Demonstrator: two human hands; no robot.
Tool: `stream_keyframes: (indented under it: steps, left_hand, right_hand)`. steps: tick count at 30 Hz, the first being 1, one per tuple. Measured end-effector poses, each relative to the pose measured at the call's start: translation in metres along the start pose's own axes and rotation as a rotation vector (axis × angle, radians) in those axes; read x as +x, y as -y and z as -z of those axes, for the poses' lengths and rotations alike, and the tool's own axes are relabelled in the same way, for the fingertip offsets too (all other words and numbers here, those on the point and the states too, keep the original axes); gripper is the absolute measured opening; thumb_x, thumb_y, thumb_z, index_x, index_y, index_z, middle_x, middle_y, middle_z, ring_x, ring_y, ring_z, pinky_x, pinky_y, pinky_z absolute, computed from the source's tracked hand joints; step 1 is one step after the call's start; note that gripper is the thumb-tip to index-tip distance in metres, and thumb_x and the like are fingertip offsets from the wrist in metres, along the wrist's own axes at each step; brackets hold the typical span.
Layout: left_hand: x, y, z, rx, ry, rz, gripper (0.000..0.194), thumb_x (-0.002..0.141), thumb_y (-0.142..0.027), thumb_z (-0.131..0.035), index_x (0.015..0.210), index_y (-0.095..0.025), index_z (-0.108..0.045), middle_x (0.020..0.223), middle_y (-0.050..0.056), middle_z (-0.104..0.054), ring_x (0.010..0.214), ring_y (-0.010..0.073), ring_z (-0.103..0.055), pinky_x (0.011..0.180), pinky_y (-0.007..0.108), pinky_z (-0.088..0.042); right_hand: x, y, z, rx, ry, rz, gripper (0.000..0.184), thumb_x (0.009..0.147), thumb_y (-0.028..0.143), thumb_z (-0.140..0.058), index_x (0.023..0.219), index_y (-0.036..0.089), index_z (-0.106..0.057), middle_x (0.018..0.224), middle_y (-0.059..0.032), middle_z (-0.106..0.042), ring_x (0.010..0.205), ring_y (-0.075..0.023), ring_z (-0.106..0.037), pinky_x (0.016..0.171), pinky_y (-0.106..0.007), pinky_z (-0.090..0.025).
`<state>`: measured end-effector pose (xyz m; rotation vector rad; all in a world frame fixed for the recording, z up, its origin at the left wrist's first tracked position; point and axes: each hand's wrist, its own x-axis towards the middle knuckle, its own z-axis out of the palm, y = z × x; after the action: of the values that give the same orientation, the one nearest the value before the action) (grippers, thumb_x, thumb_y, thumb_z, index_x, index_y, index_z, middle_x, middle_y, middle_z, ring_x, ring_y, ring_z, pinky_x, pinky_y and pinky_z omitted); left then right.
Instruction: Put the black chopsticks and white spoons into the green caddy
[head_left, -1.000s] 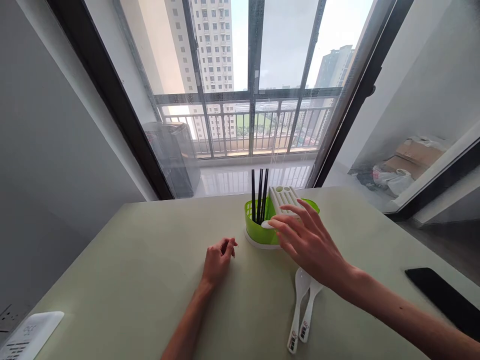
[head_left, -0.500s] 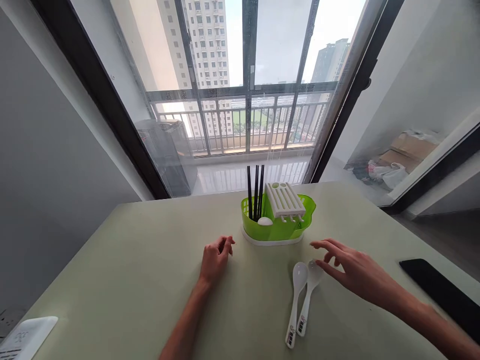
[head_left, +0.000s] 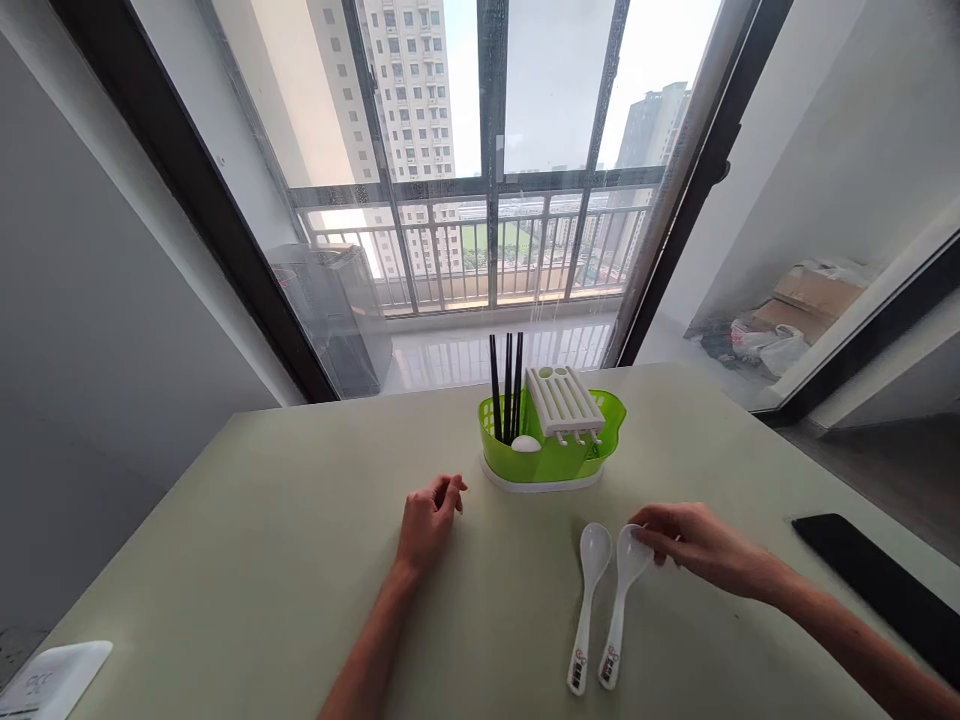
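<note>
My right hand (head_left: 694,545) pinches the bowl of the right-hand white spoon (head_left: 621,610), which lies on the pale green table (head_left: 262,560). A second white spoon (head_left: 587,600) lies just to its left, untouched. My left hand (head_left: 427,520) rests on the table with fingers loosely curled and nothing in it. Behind both hands stands a green cutlery holder (head_left: 551,455) with black chopsticks (head_left: 506,385) upright in it, a white slotted insert (head_left: 564,400) and a white spoon bowl showing at its front.
A black phone (head_left: 877,585) lies at the right edge of the table. A white device (head_left: 49,680) sits at the near left corner. Beyond the table is a glass door to a balcony with railings.
My right hand drew back from the green holder, came down to the table and closed on the right spoon's bowl, shifting that spoon slightly. The left hand stayed put.
</note>
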<state>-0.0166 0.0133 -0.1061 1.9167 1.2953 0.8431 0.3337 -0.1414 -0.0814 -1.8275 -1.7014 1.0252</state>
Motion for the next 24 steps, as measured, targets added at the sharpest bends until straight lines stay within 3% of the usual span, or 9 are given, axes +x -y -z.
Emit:
stream_keyframes:
  steps: [3,5,8,11,14,17,20,24]
  left_hand:
    - [0.000,0.001,0.000,-0.004,-0.002,-0.003,0.048,0.099,-0.057,-0.044,0.093,-0.021,-0.075,0.063,-0.003,-0.062,0.052,0.0122,-0.045,0.055,0.025,-0.035]
    - [0.000,0.001,0.000,-0.002,0.002,-0.007,0.048,0.099,-0.058,-0.044,0.094,-0.021,-0.075,0.064,-0.004,-0.063,0.052,0.0119,-0.045,0.055,0.025,-0.035]
    - [0.000,0.002,0.000,0.000,0.006,-0.007,0.048,0.099,-0.058,-0.044,0.094,-0.021,-0.075,0.065,-0.004,-0.063,0.052,0.0120,-0.045,0.055,0.025,-0.034]
    - [0.000,0.002,0.000,-0.003,0.004,-0.010,0.048,0.099,-0.058,-0.044,0.093,-0.021,-0.075,0.064,-0.003,-0.063,0.053,0.0124,-0.045,0.056,0.025,-0.034]
    - [-0.001,0.002,0.000,-0.008,0.005,-0.012,0.049,0.099,-0.058,-0.044,0.093,-0.021,-0.075,0.064,-0.003,-0.063,0.052,0.0126,-0.044,0.056,0.025,-0.034]
    - [-0.001,0.002,0.000,-0.015,0.010,-0.011,0.050,0.099,-0.059,-0.043,0.093,-0.021,-0.076,0.064,-0.003,-0.063,0.052,0.0126,-0.043,0.055,0.025,-0.033]
    - [-0.002,0.002,0.000,-0.017,0.010,-0.019,0.050,0.099,-0.059,-0.043,0.093,-0.020,-0.075,0.064,-0.003,-0.063,0.052,0.0127,-0.044,0.055,0.025,-0.034]
    - [-0.003,0.002,0.000,-0.016,0.008,-0.025,0.050,0.099,-0.058,-0.042,0.091,-0.020,-0.074,0.063,-0.002,-0.063,0.053,0.0133,-0.047,0.056,0.025,-0.035]
  right_hand:
    - [-0.015,0.024,0.025,-0.034,-0.030,0.015,0.049,0.096,0.063,-0.050,0.102,0.022,-0.075,0.079,-0.0043,-0.074,0.071,-0.0201,-0.068,0.064,-0.030,-0.054]
    - [-0.025,0.049,0.043,-0.097,-0.115,0.036,0.047,0.097,0.064,-0.050,0.105,0.024,-0.075,0.079,-0.0035,-0.074,0.069,-0.0194,-0.068,0.062,-0.030,-0.054]
    - [-0.036,0.092,0.061,-0.142,-0.368,0.153,0.043,0.096,0.062,-0.055,0.110,0.026,-0.073,0.085,-0.0032,-0.076,0.071,-0.0197,-0.070,0.057,-0.028,-0.055]
    - [-0.035,0.136,0.067,-0.242,-0.697,0.299,0.037,0.095,0.059,-0.058,0.109,0.029,-0.074,0.086,-0.0035,-0.077,0.069,-0.0211,-0.072,0.042,-0.024,-0.049]
    - [-0.024,0.174,0.066,-0.370,-0.964,0.468,0.026,0.097,0.048,-0.061,0.106,0.028,-0.075,0.088,-0.0043,-0.077,0.075,-0.0236,-0.076,0.045,-0.026,-0.052]
    - [-0.009,0.200,0.061,-0.473,-1.072,0.609,0.020,0.101,0.037,-0.058,0.107,0.027,-0.073,0.098,-0.0058,-0.078,0.081,-0.0244,-0.076,0.054,-0.030,-0.054]
    - [0.010,0.213,0.051,-0.536,-1.093,0.721,0.018,0.103,0.031,-0.056,0.108,0.024,-0.071,0.099,-0.0053,-0.078,0.085,-0.0211,-0.074,0.061,-0.028,-0.054]
    - [0.039,0.209,0.030,-0.624,-0.951,0.781,0.021,0.106,0.027,-0.051,0.108,0.020,-0.070,0.096,-0.0057,-0.076,0.079,-0.0152,-0.071,0.062,-0.023,-0.048]
